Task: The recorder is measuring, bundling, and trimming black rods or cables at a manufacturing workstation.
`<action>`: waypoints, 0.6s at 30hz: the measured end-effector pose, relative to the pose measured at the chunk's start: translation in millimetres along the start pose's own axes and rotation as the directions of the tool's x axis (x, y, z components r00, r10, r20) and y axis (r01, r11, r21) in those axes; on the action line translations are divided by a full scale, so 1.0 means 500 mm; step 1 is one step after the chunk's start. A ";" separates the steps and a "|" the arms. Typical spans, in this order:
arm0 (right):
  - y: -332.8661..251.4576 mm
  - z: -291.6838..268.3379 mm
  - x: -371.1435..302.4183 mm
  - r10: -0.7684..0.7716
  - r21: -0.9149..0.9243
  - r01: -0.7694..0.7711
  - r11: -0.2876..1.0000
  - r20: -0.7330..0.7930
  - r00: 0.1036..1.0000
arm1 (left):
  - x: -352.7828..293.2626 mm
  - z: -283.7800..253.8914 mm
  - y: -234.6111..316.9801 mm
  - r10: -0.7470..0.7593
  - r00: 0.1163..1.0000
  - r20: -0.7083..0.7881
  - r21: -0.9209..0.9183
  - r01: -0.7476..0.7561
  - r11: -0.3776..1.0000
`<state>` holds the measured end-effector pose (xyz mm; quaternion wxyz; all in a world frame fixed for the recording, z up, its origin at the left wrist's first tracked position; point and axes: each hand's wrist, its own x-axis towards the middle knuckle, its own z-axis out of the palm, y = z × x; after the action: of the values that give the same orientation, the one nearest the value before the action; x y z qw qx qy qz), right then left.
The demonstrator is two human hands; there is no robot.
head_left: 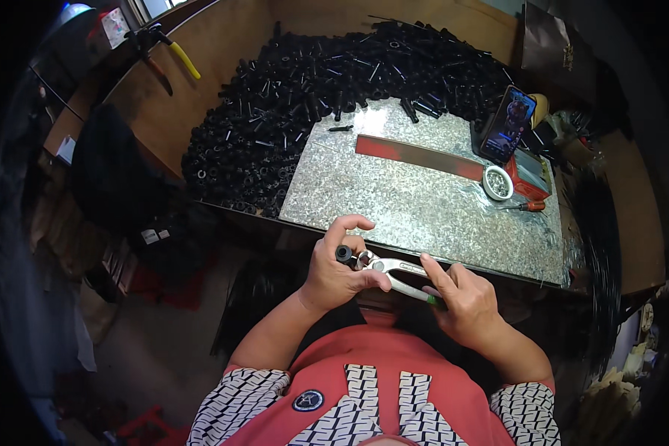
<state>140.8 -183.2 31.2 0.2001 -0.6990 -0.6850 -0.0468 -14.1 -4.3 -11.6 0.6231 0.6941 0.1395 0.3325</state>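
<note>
My left hand (pixel 324 276) is closed around a small black cylindrical part (pixel 343 253), its forefinger curled above it and its thumb stretched beneath the tool. In my right hand (pixel 466 303) are silver pincers (pixel 404 268) with a green grip end. The pincers' jaws are at the black part, by my left fingers; whether they grip it I cannot tell. Both hands are in front of the near edge of a speckled stone slab (pixel 342 186). A large heap of black tube-like parts (pixel 290 97) lies behind and left of the slab.
On the slab lie a flat red-and-dark metal strip (pixel 416 157), a white bowl (pixel 497 183) of small metal pieces and an orange-handled screwdriver (pixel 531 206). A lit phone (pixel 510 125) leans by a red box (pixel 529 177). Yellow-handled pliers (pixel 184 59) hang at the left wooden wall.
</note>
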 end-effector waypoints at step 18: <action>0.017 -0.004 0.004 -0.117 -0.356 0.066 0.932 -0.123 0.985 | -0.005 0.015 -0.009 0.049 0.999 -0.018 0.078 -0.047 0.996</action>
<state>149.5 -181.8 31.9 0.1184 -0.6857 -0.6814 -0.2270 -10.4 -10.9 -16.8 0.5862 0.7174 0.1419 0.3486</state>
